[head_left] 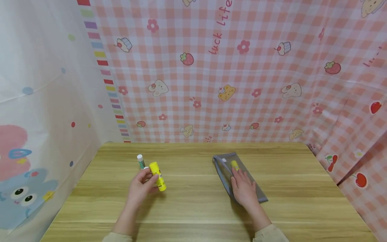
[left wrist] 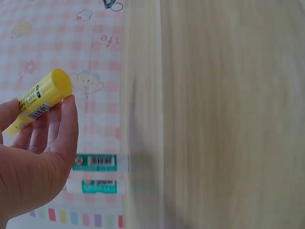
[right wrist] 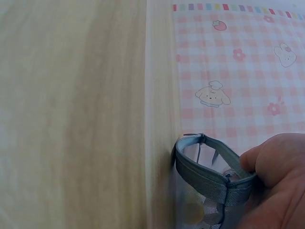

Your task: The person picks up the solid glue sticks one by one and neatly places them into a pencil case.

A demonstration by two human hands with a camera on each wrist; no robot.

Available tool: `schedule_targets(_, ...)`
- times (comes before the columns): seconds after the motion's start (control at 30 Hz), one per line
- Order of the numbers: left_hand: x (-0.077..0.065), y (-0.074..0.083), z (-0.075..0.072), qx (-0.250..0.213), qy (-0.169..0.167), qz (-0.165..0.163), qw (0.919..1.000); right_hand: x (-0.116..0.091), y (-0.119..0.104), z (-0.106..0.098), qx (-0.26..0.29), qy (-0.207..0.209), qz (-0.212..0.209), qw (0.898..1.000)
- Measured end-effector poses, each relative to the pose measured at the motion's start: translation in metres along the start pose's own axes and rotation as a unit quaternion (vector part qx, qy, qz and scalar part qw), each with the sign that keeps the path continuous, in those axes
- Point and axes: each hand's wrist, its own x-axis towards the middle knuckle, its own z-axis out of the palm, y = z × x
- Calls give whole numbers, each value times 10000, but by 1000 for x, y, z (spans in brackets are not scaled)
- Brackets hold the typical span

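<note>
A yellow glue stick [head_left: 158, 176] is pinched between the thumb and fingers of my left hand [head_left: 139, 186], tilted and lifted over the table. Just beyond that hand are two green-and-white glue sticks, one [left wrist: 97, 162] above the other [left wrist: 98, 186] in the left wrist view; my fingers partly cover them in the head view. On the right, my right hand [head_left: 244, 191] grips a grey mesh zipper pouch [head_left: 223, 176], thumb at its rim. The pouch mouth [right wrist: 202, 183] gapes in the right wrist view. Through the mesh shows another yellow glue stick [head_left: 234, 164], partly under my fingers.
The wooden table [head_left: 187, 201] ends at the back against a pink checked curtain [head_left: 205, 111] with cartoon prints. A white printed curtain [head_left: 54, 101] hangs on the left, and more checked cloth [head_left: 356, 134] hangs along the right edge.
</note>
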Motion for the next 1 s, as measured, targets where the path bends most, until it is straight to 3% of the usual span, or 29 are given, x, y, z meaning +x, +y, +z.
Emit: schedule_targets(1.0, -2, -14, 67, -302, -811, 47, 9962, 0, -1, 1, -46, 32, -9, 10000)
